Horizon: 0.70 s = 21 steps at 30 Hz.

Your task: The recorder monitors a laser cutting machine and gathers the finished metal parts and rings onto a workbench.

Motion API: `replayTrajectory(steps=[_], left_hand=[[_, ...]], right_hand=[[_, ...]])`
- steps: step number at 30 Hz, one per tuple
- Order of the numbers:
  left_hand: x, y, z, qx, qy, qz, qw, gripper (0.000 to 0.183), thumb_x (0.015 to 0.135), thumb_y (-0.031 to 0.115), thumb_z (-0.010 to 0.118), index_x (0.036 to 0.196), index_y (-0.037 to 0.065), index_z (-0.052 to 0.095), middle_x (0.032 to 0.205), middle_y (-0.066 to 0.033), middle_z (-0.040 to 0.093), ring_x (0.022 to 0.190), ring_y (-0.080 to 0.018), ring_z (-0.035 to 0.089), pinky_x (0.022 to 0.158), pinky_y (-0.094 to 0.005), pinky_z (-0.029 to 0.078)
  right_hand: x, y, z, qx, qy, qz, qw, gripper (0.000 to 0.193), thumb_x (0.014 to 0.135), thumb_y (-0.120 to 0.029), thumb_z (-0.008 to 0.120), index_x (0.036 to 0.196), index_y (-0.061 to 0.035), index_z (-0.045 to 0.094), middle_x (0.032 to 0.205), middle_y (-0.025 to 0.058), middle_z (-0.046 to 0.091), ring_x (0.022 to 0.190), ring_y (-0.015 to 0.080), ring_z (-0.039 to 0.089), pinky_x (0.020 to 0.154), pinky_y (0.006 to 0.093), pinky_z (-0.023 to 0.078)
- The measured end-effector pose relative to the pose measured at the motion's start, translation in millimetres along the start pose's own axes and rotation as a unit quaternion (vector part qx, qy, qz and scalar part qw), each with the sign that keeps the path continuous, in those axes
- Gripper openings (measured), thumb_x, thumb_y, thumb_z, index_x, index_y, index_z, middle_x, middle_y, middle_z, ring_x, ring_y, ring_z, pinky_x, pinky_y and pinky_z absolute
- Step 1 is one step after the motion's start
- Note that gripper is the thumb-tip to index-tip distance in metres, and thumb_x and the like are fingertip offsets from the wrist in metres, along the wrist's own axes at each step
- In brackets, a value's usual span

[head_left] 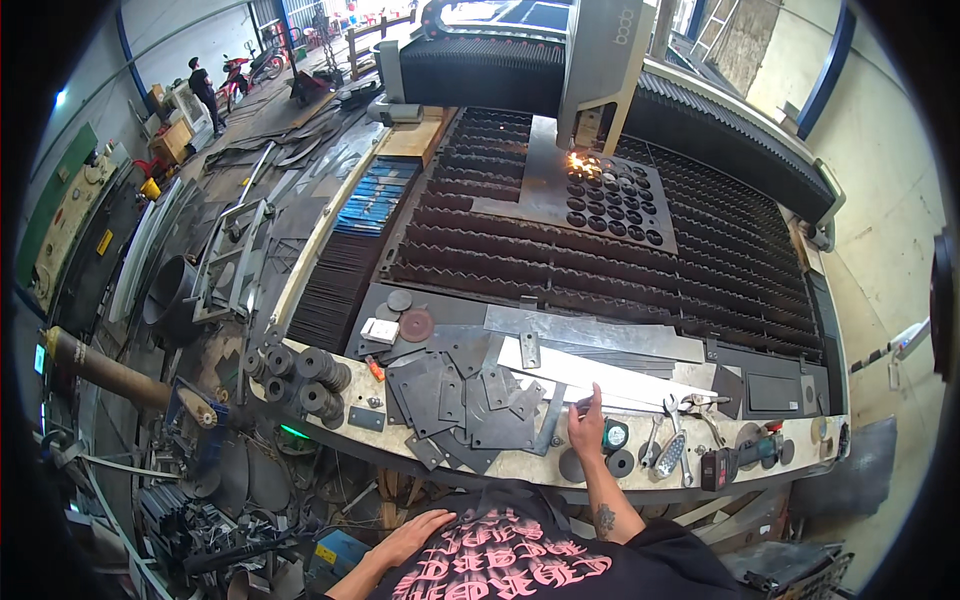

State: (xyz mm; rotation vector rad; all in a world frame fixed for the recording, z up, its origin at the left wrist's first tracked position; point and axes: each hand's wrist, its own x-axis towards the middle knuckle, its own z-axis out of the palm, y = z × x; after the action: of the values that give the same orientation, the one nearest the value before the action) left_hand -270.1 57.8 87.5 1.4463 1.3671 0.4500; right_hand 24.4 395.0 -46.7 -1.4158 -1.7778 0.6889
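Observation:
My right hand (587, 428) reaches over the front ledge of a cutting machine with fingers stretched out and nothing in them. Its fingertips are by a long white strip (640, 392). Right beside it sits a green tape measure (614, 435), with dark discs (620, 463) just below. My left hand (412, 537) lies flat against my black shirt, fingers extended, holding nothing. Left of the right hand is a loose pile of dark flat steel plates (430, 390), some with drilled holes. Wrenches (672, 455) and a cordless power tool (720, 465) lie to the right.
The machine's cutting head (600, 100) throws sparks over a steel sheet (548, 185) with rows of round cutouts, on a toothed slat bed (470, 250). Ringed discs (315, 365) stand stacked at the ledge's left. A gas cylinder (110, 370) leans left. A person (203, 95) stands far back.

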Motion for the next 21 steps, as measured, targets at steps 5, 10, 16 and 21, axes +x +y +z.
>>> replayTrajectory(steps=[5,10,16,21], left_hand=[[3.1,7.0,-3.4,-0.004,-0.001,-0.003,1.0,0.059,0.101,0.023,0.05,0.158,0.019,0.035,0.159,-0.0149,0.036,0.147,-0.0351,0.038,0.122,-0.0426,0.032],[2.3,1.3,0.4,-0.003,0.003,0.002,1.0,0.059,0.101,0.023,0.05,0.158,0.019,0.035,0.159,-0.0148,0.036,0.147,-0.0349,0.038,0.122,-0.0422,0.032],[0.7,7.2,1.0,0.013,0.001,-0.01,1.0,0.059,0.102,0.022,0.048,0.159,0.019,0.034,0.159,-0.0145,0.036,0.147,-0.0345,0.038,0.122,-0.0424,0.032],[-2.2,6.5,4.6,0.01,0.0,-0.016,1.0,0.06,0.101,0.023,0.05,0.159,0.019,0.034,0.16,-0.0144,0.035,0.148,-0.0346,0.037,0.122,-0.0425,0.031]], right_hand=[[0.7,2.2,0.0,-0.012,0.011,-0.026,1.0,0.08,0.091,-0.005,0.068,0.159,-0.0118,0.027,0.093,0.0105,0.063,0.077,0.022,0.065,0.07,0.0345,0.055],[-1.8,6.4,3.1,-0.005,0.007,-0.026,1.0,0.08,0.091,-0.005,0.068,0.159,-0.0121,0.027,0.093,0.0104,0.063,0.077,0.022,0.065,0.07,0.035,0.055],[-2.0,9.5,4.3,-0.013,0.008,-0.016,1.0,0.08,0.09,-0.005,0.068,0.159,-0.012,0.027,0.093,0.0108,0.063,0.077,0.0224,0.065,0.071,0.0358,0.055],[-1.3,10.4,6.7,-0.024,0.012,-0.028,0.999,0.08,0.09,-0.004,0.067,0.158,-0.0113,0.027,0.093,0.0109,0.063,0.078,0.0226,0.064,0.071,0.0357,0.055]])
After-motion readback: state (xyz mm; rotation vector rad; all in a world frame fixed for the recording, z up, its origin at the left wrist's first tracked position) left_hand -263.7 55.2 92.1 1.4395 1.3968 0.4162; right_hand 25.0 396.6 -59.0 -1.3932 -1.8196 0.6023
